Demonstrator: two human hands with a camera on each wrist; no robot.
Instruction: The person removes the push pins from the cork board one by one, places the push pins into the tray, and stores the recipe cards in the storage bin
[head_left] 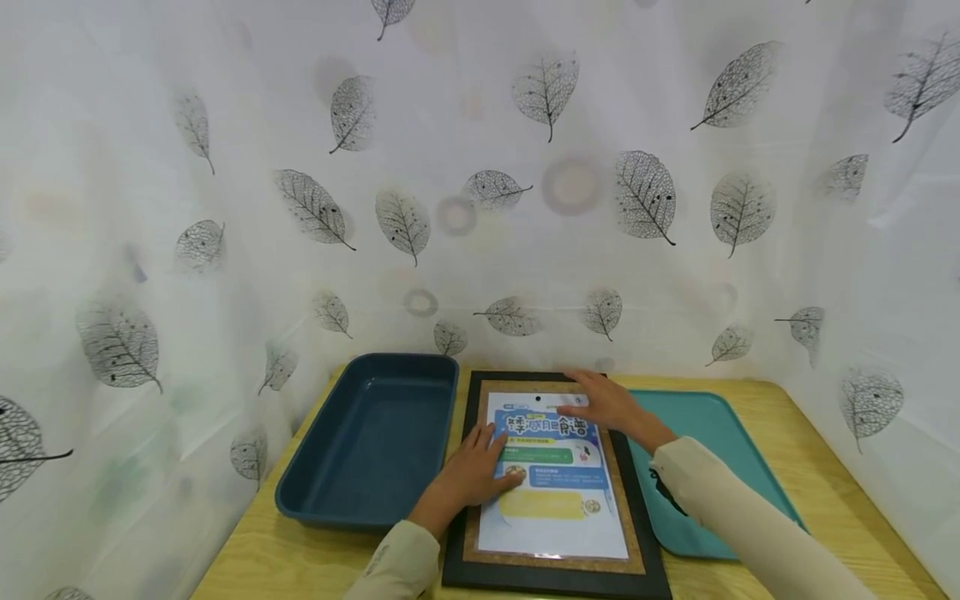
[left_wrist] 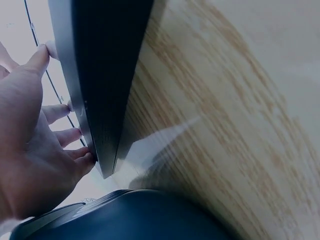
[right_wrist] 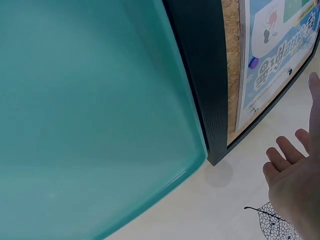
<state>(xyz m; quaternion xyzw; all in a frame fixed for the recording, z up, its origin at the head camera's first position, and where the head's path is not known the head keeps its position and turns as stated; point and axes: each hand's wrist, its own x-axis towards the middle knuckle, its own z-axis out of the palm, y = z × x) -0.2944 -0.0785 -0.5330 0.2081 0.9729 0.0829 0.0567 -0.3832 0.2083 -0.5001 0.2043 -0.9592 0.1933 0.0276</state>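
Note:
A cork board (head_left: 471, 533) in a black frame (head_left: 555, 577) lies on the table, with a printed sheet (head_left: 555, 537) in a clear sleeve on it. My left hand (head_left: 472, 471) rests on the sheet's left side, fingers spread; in the left wrist view its fingertips (left_wrist: 75, 132) touch the surface. My right hand (head_left: 609, 406) is over the board's upper right corner, its fingers extended, with nothing seen in its grasp. A dark push pin (head_left: 537, 398) sits at the sheet's top middle. In the right wrist view a purple push pin (right_wrist: 253, 63) stands at the sheet's corner.
Left of the board stands a deep dark blue tray (head_left: 378, 442). A flat teal tray (head_left: 705, 425) lies on the right against the frame, with a small black object (head_left: 666, 493) on it, partly hidden by my right sleeve. A leaf-patterned curtain (head_left: 480, 250) hangs behind the wooden table (head_left: 262, 554).

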